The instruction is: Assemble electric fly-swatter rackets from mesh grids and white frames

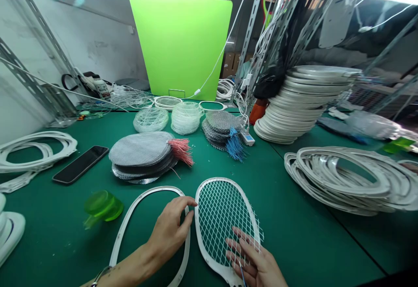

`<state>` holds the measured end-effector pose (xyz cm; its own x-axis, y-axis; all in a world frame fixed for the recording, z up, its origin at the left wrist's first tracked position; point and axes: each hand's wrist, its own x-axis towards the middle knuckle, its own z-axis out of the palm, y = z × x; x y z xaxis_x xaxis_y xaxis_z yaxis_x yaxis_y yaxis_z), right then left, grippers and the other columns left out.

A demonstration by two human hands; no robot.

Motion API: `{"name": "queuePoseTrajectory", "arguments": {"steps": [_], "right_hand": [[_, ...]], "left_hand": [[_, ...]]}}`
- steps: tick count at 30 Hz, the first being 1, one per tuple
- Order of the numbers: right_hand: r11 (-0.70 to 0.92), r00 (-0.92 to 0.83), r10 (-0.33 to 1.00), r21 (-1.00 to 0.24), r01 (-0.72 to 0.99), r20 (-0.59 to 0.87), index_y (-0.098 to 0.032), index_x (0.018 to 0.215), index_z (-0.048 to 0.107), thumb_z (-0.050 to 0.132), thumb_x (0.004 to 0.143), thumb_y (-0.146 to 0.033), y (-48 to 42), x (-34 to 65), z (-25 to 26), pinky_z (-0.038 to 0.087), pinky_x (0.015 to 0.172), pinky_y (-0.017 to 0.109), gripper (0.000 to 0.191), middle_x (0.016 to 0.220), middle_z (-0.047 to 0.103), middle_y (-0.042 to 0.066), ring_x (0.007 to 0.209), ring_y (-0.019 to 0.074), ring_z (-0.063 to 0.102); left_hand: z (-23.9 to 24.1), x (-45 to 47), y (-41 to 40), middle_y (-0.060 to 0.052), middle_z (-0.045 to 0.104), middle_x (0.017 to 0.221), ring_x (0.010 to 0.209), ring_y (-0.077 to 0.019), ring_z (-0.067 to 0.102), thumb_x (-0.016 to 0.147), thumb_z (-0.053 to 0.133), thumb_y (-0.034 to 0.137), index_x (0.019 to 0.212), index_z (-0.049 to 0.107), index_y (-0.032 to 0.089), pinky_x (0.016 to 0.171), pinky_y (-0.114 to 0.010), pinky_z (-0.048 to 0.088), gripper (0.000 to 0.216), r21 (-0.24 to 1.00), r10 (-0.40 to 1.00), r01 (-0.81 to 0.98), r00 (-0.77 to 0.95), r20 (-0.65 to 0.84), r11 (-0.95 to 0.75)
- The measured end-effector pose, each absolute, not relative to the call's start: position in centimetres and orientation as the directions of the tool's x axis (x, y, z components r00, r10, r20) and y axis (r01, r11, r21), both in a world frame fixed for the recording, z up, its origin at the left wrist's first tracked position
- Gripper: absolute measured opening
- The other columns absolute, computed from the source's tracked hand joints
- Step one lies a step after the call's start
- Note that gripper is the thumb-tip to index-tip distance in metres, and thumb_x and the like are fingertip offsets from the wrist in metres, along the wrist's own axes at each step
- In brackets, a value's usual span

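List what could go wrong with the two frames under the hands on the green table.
1. The mesh overhangs its frame on the right side, under the right hand; it may shift or snag fingers.
2. The left hand lies on the empty frame, which nearly touches the meshed one; a nudge may knock them together.

L hand & R hand open, flat

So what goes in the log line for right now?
left hand: on empty frame | right hand: flat on meshed frame | green table
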<state>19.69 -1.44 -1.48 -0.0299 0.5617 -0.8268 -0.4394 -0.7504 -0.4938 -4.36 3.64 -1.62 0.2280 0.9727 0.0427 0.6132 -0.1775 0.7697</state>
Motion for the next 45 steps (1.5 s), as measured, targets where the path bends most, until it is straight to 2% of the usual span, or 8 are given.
{"name": "queuePoseTrajectory", "arguments": {"steps": [13, 21, 26, 30, 34, 38, 41, 45], "right_hand": [[-0.753, -0.021, 0.527, -0.455, -0.476, -0.85, -0.016, 0.135, 0.041, 0.07, 0.084, -0.037, -1.3, 19.2, -2.2, 0.058, 0.079, 0.031, 0.062, 0.104, 0.074, 0.011, 0.096, 0.026, 0.07], [-0.723, -0.034, 0.558, -0.466, -0.51, -0.829, -0.013, 0.124, 0.048, 0.089, 0.056, -0.042, -1.3, 18.9, -3.1, 0.057, 0.082, 0.032, 0.084, 0.101, 0.074, 0.013, 0.097, 0.0287, 0.069], [-0.772, -0.028, 0.554, -0.501, -0.39, -0.832, -0.011, 0.112, 0.059, 0.09, 0.047, -0.049, -2.1, 19.2, -1.8, 0.055, 0.087, 0.031, 0.081, 0.102, 0.074, 0.013, 0.101, 0.0275, 0.068], [-0.763, -0.114, 0.639, -0.646, 0.034, -0.761, -0.014, 0.094, 0.07, 0.073, 0.067, -0.063, -4.4, 22.1, 0.1, 0.055, 0.075, 0.027, 0.056, 0.091, 0.075, 0.01, 0.087, 0.0225, 0.071], [-0.36, 0.035, 0.894, -0.669, 0.65, -0.447, -0.022, 0.086, 0.072, 0.046, 0.088, -0.062, -4.4, 24.3, 1.5, 0.053, 0.066, 0.035, 0.048, 0.078, 0.073, 0.009, 0.067, 0.0228, 0.067], [0.376, -0.415, 0.909, -0.484, 0.79, 0.029, -0.024, 0.142, 0.045, 0.043, 0.096, -0.045, -1.0, 23.6, -0.1, 0.022, 0.115, 0.049, 0.051, 0.147, 0.046, 0.005, 0.137, 0.0299, 0.036], [0.647, -0.725, 0.686, -0.405, 0.646, -0.06, -0.021, 0.153, 0.015, 0.039, 0.097, -0.045, 1.4, 22.9, -2.4, 0.004, 0.12, 0.048, 0.065, 0.159, 0.014, 0.003, 0.146, 0.025, 0.01], [0.679, -0.774, 0.613, -0.395, 0.618, -0.158, -0.022, 0.153, 0.008, 0.032, 0.098, -0.05, 2.3, 23.1, -3.9, 0.002, 0.12, 0.046, 0.066, 0.159, 0.005, 0.003, 0.146, 0.0222, 0.005]], "left_hand": [[-1.1, -1.9, 3.4, -0.005, 0.063, 0.122, 0.114, -0.0206, 0.058, 0.095, 0.042, 0.025, 0.111, 0.061, 0.023, 0.096, -0.037, 0.049, 0.025, 0.72, 0.924, 0.632, 0.382, 0.035, -0.288], [-3.0, 1.8, 2.7, -0.016, 0.016, 0.157, 0.144, -0.0369, 0.008, 0.101, 0.024, 0.049, 0.153, 0.021, 0.019, 0.114, -0.058, 0.023, 0.06, 0.411, 0.826, 0.771, 0.559, -0.071, -0.486], [-5.5, 1.8, 2.7, -0.016, 0.02, 0.156, 0.144, -0.0377, 0.012, 0.101, 0.03, 0.046, 0.152, 0.023, 0.021, 0.113, -0.055, 0.028, 0.057, 0.221, 0.822, 0.796, 0.568, 0.048, -0.563], [-5.3, 1.6, 2.5, -0.017, 0.024, 0.155, 0.144, -0.0374, 0.017, 0.099, 0.039, 0.045, 0.15, 0.029, 0.02, 0.113, -0.054, 0.028, 0.058, 0.155, 0.825, 0.811, 0.561, 0.068, -0.564], [-5.1, 1.7, 2.4, -0.018, 0.023, 0.156, 0.144, -0.0379, 0.015, 0.098, 0.041, 0.045, 0.151, 0.028, 0.018, 0.112, -0.056, 0.027, 0.061, 0.173, 0.815, 0.798, 0.576, 0.059, -0.577], [-5.4, 1.8, 2.6, -0.018, 0.022, 0.156, 0.145, -0.0377, 0.012, 0.098, 0.041, 0.044, 0.15, 0.03, 0.016, 0.113, -0.056, 0.024, 0.06, 0.196, 0.82, 0.799, 0.571, 0.051, -0.569], [-4.5, 1.6, 2.4, -0.02, 0.022, 0.156, 0.145, -0.0355, 0.011, 0.1, 0.036, 0.041, 0.149, 0.029, 0.009, 0.115, -0.055, 0.02, 0.06, 0.219, 0.82, 0.795, 0.57, 0.046, -0.565], [-2.2, 1.0, -0.4, -0.016, 0.021, 0.157, 0.146, -0.034, 0.008, 0.096, 0.044, 0.046, 0.148, 0.031, 0.011, 0.116, -0.06, 0.011, 0.064, 0.291, 0.704, 0.649, 0.693, 0.157, -0.703]]}}
